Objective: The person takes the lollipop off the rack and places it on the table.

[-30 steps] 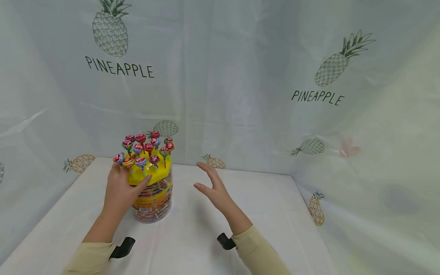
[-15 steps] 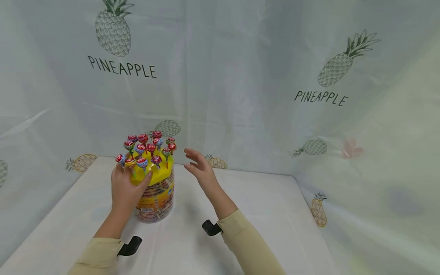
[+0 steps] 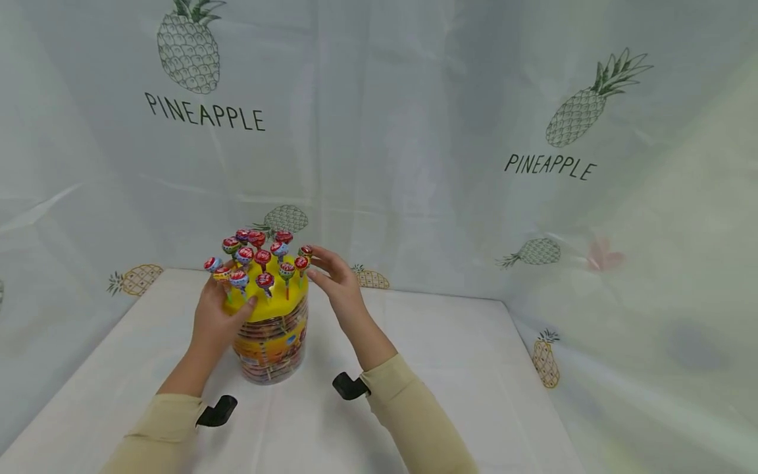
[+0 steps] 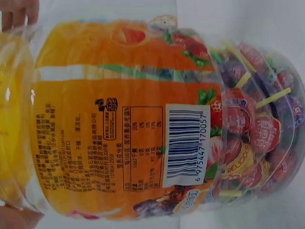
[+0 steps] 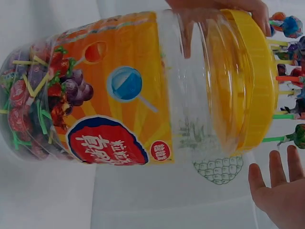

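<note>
A clear plastic candy jar (image 3: 272,355) with an orange label and a yellow lid (image 5: 259,81) stands on the table. Wrapped lollipops (image 3: 263,257) stick up from the lid, and more lollipops (image 4: 259,138) show through the jar's wall. My left hand (image 3: 216,316) grips the lid from the left, thumb across its front and the other fingers behind. On the other side, my right hand (image 3: 342,293) has its fingertips right at the outermost lollipops (image 3: 303,262). In the right wrist view its fingers (image 5: 277,168) are straight and spread beside a green lollipop (image 5: 299,137).
A white-covered table (image 3: 450,375) runs back to a pale curtain (image 3: 403,145) printed with pineapples, which also hangs along the sides. A black wrist-worn piece (image 3: 218,411) is on the left forearm, and a matching one (image 3: 349,387) on the right.
My right hand has moved left and up to the lollipops at the lid's right side. The jar has turned and shifted slightly right, with my left hand staying on its lid.
</note>
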`<act>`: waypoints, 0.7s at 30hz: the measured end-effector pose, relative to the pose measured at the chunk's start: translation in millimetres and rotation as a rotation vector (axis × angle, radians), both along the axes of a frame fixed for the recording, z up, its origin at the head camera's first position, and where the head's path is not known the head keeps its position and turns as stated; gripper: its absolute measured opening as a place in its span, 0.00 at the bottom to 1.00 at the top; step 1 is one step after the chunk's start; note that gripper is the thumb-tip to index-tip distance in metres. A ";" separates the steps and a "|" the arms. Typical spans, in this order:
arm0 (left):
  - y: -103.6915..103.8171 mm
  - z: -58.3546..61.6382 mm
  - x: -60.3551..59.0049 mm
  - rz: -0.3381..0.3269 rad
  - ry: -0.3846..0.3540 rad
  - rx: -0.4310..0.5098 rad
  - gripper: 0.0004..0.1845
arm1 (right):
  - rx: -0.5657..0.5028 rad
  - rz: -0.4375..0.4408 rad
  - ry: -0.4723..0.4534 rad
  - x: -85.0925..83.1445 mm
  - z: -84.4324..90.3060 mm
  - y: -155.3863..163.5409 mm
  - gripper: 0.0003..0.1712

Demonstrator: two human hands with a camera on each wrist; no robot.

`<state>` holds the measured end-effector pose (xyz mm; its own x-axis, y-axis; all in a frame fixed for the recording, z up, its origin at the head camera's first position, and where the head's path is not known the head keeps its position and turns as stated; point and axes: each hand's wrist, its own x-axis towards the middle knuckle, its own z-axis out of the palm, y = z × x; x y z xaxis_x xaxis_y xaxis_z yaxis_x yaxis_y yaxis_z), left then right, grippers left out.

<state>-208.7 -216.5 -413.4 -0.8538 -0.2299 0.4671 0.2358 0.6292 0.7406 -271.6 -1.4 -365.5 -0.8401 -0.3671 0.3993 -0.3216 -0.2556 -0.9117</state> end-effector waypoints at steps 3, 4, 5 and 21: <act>-3.2 -0.1 -2.6 -0.061 -0.026 0.056 0.42 | 0.002 -0.020 -0.004 0.9 0.6 -0.5 0.22; -4.5 -0.3 -3.7 -0.077 -0.033 0.075 0.43 | 0.003 -0.029 -0.006 1.0 0.6 -0.8 0.21; -5.6 -0.5 -4.8 -0.092 -0.039 0.092 0.43 | 0.006 -0.038 -0.007 1.2 0.6 -1.1 0.21; -12.9 -11.2 -13.0 -0.147 -0.034 0.198 0.41 | 0.067 -0.120 -0.026 2.7 4.1 -6.8 0.19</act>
<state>-221.7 -229.4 -424.5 -0.8994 -0.1861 0.3955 0.2868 0.4315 0.8553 -268.9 -8.2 -361.5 -0.8893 -0.2887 0.3548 -0.3221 -0.1556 -0.9338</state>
